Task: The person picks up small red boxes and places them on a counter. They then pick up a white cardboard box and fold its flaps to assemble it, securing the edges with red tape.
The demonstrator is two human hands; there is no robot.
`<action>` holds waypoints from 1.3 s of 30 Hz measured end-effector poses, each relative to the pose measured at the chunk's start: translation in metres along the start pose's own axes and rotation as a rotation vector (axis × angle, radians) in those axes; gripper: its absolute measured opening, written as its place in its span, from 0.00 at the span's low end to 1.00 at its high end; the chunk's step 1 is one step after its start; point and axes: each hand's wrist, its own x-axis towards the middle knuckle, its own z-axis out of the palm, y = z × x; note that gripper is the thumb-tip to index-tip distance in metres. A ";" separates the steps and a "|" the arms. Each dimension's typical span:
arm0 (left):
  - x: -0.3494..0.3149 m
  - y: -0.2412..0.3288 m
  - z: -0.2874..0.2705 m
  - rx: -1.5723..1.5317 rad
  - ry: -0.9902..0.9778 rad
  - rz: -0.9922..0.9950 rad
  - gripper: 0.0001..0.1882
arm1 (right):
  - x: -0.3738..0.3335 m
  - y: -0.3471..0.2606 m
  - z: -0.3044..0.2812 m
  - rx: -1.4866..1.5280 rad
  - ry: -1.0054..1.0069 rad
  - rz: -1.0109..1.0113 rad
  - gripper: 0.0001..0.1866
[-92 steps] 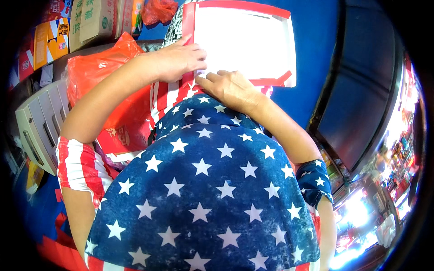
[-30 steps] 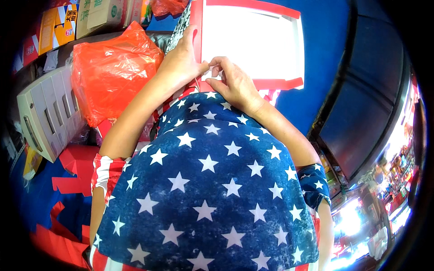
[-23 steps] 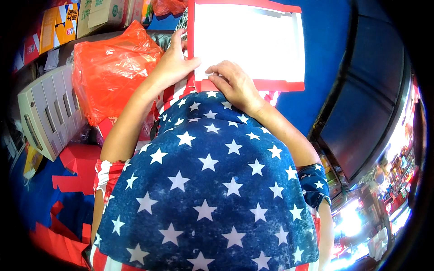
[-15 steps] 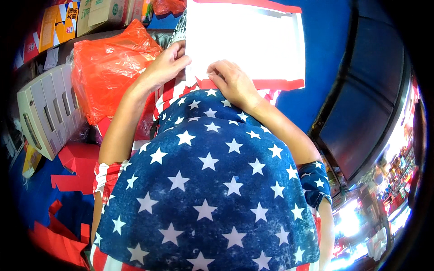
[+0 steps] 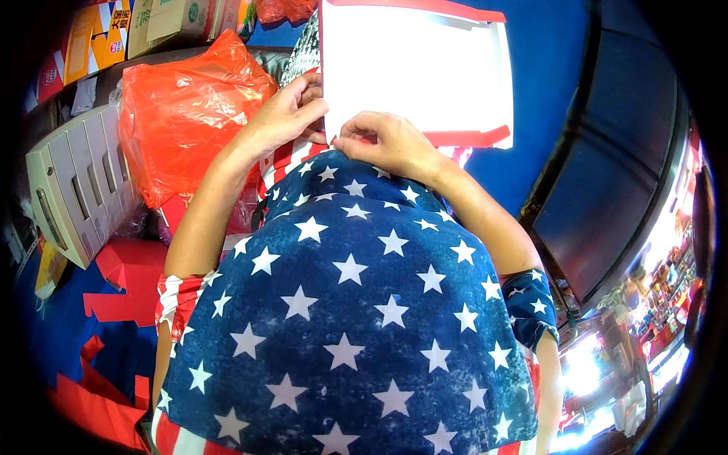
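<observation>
A white cardboard panel with red edge flaps [image 5: 417,72], like an opened-out or shallow box, lies over my lap. My left hand [image 5: 294,112] is closed at its left edge, with the thumb against the side and the other fingertips partly hidden behind it. At the near left corner my right hand [image 5: 387,142] is closed, fingers curled and thumb tip pressed to the red near edge. The near edge under the right hand is covered by it. Bright glare washes out the panel's white face.
An orange-red plastic bag [image 5: 189,121] lies left of my left forearm, beside a grey-white slotted plastic case [image 5: 80,186]. Cardboard cartons [image 5: 171,19] stand at the far left. Red cut card pieces [image 5: 133,280] lie on the blue floor [image 5: 546,83]. A dark panelled surface [image 5: 607,159] rises at right.
My right hand has moved left and nearer to the panel's near left corner. The panel's left edge now sits slightly farther right, and my left hand has shifted right with it.
</observation>
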 end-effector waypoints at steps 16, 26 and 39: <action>0.003 0.003 0.015 0.099 0.037 0.011 0.27 | 0.007 0.007 0.005 -0.042 -0.012 0.142 0.15; 0.004 0.004 0.016 0.090 0.018 0.020 0.27 | 0.010 0.019 0.012 0.086 0.066 0.144 0.13; 0.004 0.012 0.016 0.220 -0.021 0.038 0.29 | 0.014 0.016 0.005 0.086 0.038 0.193 0.16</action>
